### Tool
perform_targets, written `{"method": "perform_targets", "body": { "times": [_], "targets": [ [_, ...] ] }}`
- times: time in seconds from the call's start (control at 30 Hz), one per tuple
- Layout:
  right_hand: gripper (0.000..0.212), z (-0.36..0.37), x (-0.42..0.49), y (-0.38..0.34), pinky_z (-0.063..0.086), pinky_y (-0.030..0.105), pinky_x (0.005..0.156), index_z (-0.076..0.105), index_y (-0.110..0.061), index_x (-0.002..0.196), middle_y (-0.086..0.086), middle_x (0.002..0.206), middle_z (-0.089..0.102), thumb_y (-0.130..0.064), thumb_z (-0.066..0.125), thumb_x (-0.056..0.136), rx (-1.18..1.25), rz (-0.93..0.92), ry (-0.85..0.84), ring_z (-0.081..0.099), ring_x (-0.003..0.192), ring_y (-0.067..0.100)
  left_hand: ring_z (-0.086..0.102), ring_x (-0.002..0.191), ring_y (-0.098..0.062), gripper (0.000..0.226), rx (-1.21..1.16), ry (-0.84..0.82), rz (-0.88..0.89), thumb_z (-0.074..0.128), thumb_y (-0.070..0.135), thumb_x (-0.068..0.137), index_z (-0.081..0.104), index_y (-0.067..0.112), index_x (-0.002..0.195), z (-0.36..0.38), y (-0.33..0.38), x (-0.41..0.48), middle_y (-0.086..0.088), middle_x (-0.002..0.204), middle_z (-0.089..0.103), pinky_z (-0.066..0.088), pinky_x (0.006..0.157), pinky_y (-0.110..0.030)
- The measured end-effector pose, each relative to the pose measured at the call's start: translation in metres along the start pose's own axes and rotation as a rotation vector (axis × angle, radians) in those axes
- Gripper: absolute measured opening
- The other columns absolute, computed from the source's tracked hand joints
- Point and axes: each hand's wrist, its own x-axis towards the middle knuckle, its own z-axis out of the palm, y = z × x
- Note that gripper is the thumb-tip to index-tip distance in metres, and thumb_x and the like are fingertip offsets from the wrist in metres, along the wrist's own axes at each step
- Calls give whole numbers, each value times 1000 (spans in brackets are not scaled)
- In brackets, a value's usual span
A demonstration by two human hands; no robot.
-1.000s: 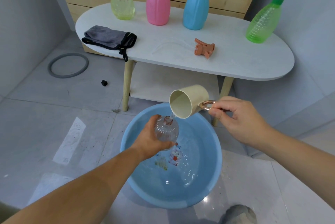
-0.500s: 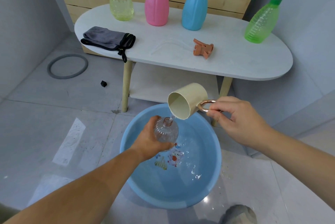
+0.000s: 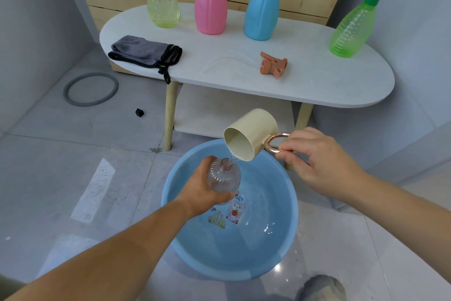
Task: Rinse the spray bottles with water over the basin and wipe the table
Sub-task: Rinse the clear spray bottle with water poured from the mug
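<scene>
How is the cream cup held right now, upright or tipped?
Tipped. The cup lies nearly on its side in the right hand, and water runs from its rim into the clear bottle held by the left hand.

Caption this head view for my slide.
Right hand pours water from cream cup into clear bottle, left hand holding it over basin.

Left hand [image 3: 203, 187] holds a clear bottle [image 3: 223, 177] over the blue basin [image 3: 288, 227]; right hand [image 3: 317, 164] tips a cream cup [image 3: 251, 134], pouring water into it.
</scene>
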Motion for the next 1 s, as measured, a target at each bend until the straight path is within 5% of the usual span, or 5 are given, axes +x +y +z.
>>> {"method": "perform_targets", "body": {
  "times": [0.17,0.3,0.67,0.73,1.0],
  "targets": [
    [38,2,0,3,34,14,80,72,-17,90,-15,85,56,-43,45,95,-77,-76,20,47,84,12,60,108,-7,86,17,1,-6,93,19,68,37,44,129,0,0,-1,12,126,56,63,72,-27],
    [33,3,2,5,36,20,83,71,-15,87,-15,81,50,-37,48,96,-117,-174,50,39,81,7,60,113,-11,91,27,1,-2,95,21,66,36,44,131,1,-1,0,9,130,54,59,68,-18],
    [31,9,-1,-2,47,31,83,69,-14,82,0,81,60,-30,49,99,-468,-437,57,55,83,26,59,105,-1,89,32,9,-2,95,20,68,36,43,130,0,1,0,19,119,55,50,64,-6],
    [31,18,-1,-3,46,29,82,69,-15,82,-3,79,60,-33,48,98,-355,-311,39,54,82,22,60,106,-4,87,30,13,-3,94,19,68,37,43,128,0,1,0,15,120,56,51,65,-9],
    [37,78,-6,9,55,39,67,63,-7,73,4,71,70,-35,54,97,457,807,27,67,70,28,62,106,-10,85,-18,19,-35,93,15,69,39,40,131,-1,-6,-2,13,120,57,57,65,-16]
  ]
}}
